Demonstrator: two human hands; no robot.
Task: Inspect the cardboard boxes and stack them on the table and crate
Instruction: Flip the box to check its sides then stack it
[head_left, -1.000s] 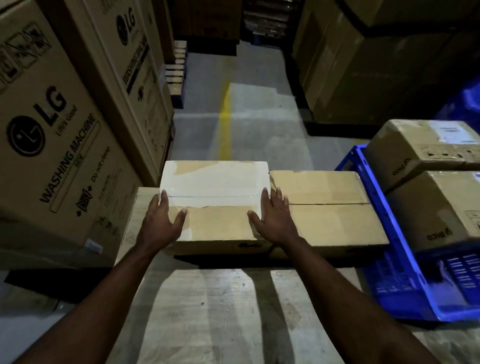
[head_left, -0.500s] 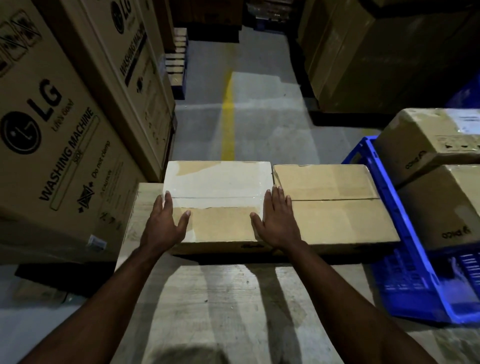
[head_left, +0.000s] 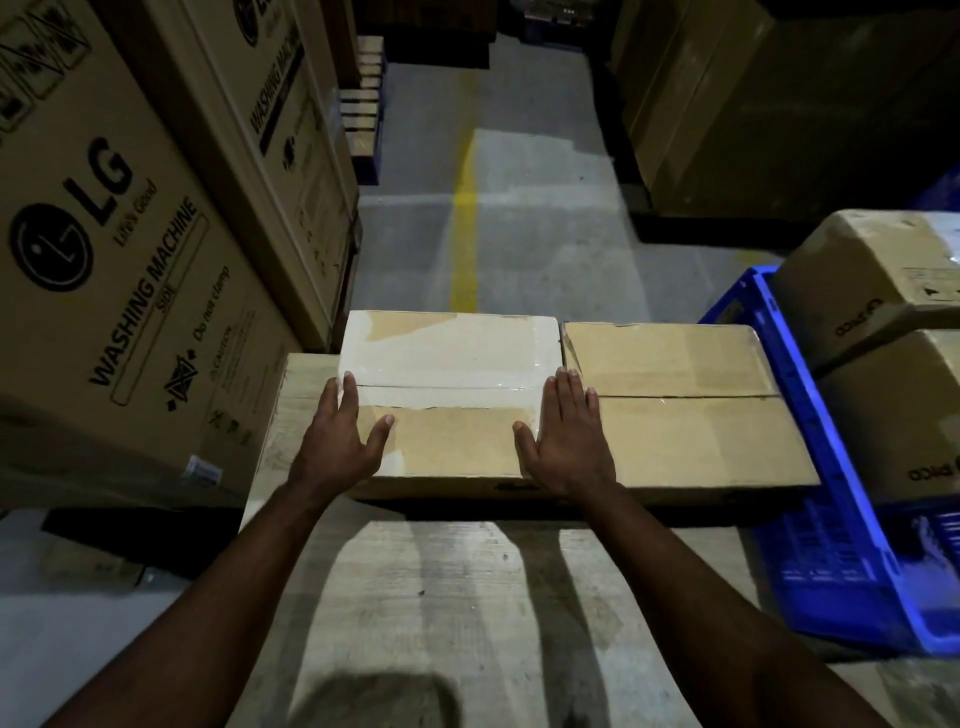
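Two flat hands rest on the pale-topped box (head_left: 452, 358), and little has changed in the last second. My left hand (head_left: 340, 441) stays at the box's left edge with fingers straight and thumb spread across the top. My right hand (head_left: 566, 441) stays along the right edge, fingers straight, thumb reaching inward. Neither hand curls round anything. The box sits where it was, at the far end of the wooden table (head_left: 441, 597), its right side touching the second brown box (head_left: 675, 415) so the two form one row. Only my view has shifted a little; the box itself has not moved that I can tell. To the left, a narrow strip of tabletop shows between the box and the table's edge, with the tall washing machine carton (head_left: 104, 260) just beyond. The second brown box runs to the rim of the blue crate (head_left: 831, 519), though I cannot tell whether they touch. In the crate two more boxes are stacked, the upper box (head_left: 872, 270) on the lower box (head_left: 898, 415). On the near side, bare wood stretches from the boxes' front edge back under my forearms. Past their far edge the floor aisle with its yellow line (head_left: 464, 223) runs away between the cartons.
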